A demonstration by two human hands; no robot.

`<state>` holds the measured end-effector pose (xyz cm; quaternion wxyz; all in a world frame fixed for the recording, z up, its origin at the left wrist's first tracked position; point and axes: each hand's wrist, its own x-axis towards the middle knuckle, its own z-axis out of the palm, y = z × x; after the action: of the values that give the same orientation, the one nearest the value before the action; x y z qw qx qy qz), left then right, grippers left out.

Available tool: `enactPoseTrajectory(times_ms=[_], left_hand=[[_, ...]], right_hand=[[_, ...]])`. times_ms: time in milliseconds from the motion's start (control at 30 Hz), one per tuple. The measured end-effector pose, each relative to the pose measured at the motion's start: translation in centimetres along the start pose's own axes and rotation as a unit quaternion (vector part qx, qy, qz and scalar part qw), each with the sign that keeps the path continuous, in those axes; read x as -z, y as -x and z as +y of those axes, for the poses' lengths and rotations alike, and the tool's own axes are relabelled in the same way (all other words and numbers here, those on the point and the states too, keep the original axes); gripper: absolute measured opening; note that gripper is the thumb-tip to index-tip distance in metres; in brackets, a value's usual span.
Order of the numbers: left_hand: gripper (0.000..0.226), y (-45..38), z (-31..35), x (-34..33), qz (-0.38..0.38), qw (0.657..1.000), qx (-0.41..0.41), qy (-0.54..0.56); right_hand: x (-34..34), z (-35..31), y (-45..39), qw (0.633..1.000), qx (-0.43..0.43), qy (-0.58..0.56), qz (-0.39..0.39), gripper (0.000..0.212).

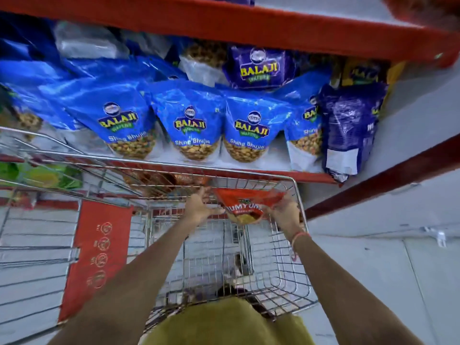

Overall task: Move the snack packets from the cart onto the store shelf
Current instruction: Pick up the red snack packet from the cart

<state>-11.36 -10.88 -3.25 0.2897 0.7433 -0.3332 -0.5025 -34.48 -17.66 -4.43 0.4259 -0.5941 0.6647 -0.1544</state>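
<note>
Red snack packet (246, 207) held up over the far end of the wire cart (293, 275), pinched between both hands. Right hand (286, 212) closed on the packet's right edge, fingers curled around it, thumb side toward the camera, a thin orange band on the wrist. Left hand (199, 207) mostly open, fingers spread and stretched forward, fingertips touching the packet's left edge, palm turned inward. Packet tilted, top seam pointing away toward the shelf, yellow snack picture at its lower end, lettering partly blurred. Just beyond and above the cart rim, a red-edged store shelf (249, 174) with a row of blue packets (191, 125) standing upright side by side, purple packets (258, 68) behind and to the right of them. Cart basket below the hands mostly bare wire, floor showing through. Red panel (99, 255) with round symbols hanging on the cart's left side. Olive-green clothing at the bottom edge.
</note>
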Motion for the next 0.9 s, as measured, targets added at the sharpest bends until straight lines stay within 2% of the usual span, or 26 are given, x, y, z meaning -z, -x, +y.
enactPoseTrajectory(times_ms=[67,200,300,400,467,533,600,667,800,900], left_hand=[[0.078,-0.4,0.2,-0.8,0.008,0.999,0.006,-0.037],[0.056,-2.1,-0.7,-1.8,0.033,0.998,-0.002,-0.045],[0.038,-2.6,-1.3,-2.0,0.037,0.998,0.022,-0.035],[0.018,-2.6,-1.5,-2.3,0.076,0.995,0.023,-0.053],[0.018,-2.3,-1.4,-1.9,0.097,0.995,0.031,-0.019],[0.019,-1.7,-0.9,-1.1,0.094,0.995,-0.002,-0.020],[0.010,-0.8,-0.3,-0.1,0.081,0.996,-0.046,0.005],[0.023,0.3,0.4,1.1,0.076,0.991,-0.099,0.042],[0.011,2.7,3.1,3.2,0.088,0.974,-0.168,0.122],[0.016,4.5,6.4,4.5,0.122,0.950,-0.214,0.194]], right_hand=[[-0.1,0.9,-1.0,0.999,-0.016,0.011,-0.035,0.041],[-0.9,2.4,-2.3,0.993,-0.051,0.029,-0.101,0.037],[-1.4,2.4,-2.8,0.995,-0.067,0.041,-0.061,0.029],[-1.4,1.7,-2.8,0.997,-0.060,0.018,-0.051,0.021],[-1.2,1.2,-2.5,0.996,-0.065,-0.011,-0.058,0.014],[-0.8,0.4,-1.9,0.997,-0.042,-0.048,-0.054,0.007],[-0.2,-0.6,-1.0,0.996,-0.014,-0.080,-0.039,0.016],[0.6,-1.9,0.0,0.991,-0.005,-0.126,-0.034,0.012],[2.5,-5.7,2.1,0.971,0.041,-0.230,-0.045,0.008],[4.2,-9.4,3.3,0.960,0.115,-0.255,-0.022,0.011]])
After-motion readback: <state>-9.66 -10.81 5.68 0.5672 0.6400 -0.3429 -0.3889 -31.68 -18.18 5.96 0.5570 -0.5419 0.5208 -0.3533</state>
